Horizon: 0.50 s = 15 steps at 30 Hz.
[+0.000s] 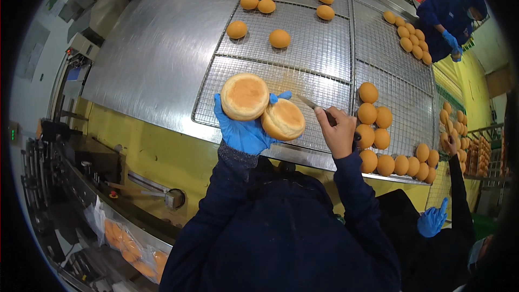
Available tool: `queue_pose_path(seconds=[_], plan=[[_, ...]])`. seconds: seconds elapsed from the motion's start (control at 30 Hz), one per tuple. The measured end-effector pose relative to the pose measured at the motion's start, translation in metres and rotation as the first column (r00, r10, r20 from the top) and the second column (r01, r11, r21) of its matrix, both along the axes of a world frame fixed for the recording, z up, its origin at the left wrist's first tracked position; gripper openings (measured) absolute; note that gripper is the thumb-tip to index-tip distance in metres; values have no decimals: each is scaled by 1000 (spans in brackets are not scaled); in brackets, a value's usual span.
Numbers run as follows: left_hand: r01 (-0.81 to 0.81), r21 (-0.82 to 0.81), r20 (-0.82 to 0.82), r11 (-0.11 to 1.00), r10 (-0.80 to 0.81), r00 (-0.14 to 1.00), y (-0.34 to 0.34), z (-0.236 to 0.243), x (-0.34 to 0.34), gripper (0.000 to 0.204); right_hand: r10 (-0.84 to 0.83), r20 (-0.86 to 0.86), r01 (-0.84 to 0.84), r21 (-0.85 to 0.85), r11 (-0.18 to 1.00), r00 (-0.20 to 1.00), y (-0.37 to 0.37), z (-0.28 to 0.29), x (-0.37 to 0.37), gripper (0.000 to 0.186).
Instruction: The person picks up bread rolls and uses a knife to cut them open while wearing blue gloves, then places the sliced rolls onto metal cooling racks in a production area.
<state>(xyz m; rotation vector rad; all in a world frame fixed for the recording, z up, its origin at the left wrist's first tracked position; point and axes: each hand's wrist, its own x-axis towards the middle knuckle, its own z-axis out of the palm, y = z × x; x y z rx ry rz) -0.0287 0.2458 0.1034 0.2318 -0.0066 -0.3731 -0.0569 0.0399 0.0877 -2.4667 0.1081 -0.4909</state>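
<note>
My left hand [242,136], in a blue glove, is closed around two round buns over the near edge of a wire rack [227,70]. One bun [245,96] lies on the palm, its flat golden face and pale sides showing. Tilted against it is the second bun [284,120], with gloved fingertips showing above it. My bare right hand [339,132] grips a small knife [306,101], its blade pointing up and left, just apart from the second bun. Several whole brown buns [367,113] sit on the adjoining rack beside my right hand.
More buns [279,38] stand farther back on the racks of the steel table [146,59]. A person in dark blue [448,19] works at the far right. Another person's gloved hand [432,219] shows at the near right. Bagged buns [130,243] lie by machinery on the left.
</note>
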Motion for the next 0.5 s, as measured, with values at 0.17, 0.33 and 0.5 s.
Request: queue_pose_path(seconds=[0.17,0.33,0.5], plan=[[177,-62,62,982,-173,983,1,0,15,83,76,-108,2,589,808,991,15,20,-18,30],[212,-33,-14,977,-212,977,-9,3,22,85,81,180,-136,321,937,980,42,32,-15,58],[191,152,-61,970,-184,981,-26,7,14,84,-44,255,-40,315,948,966,46,3,-19,60]])
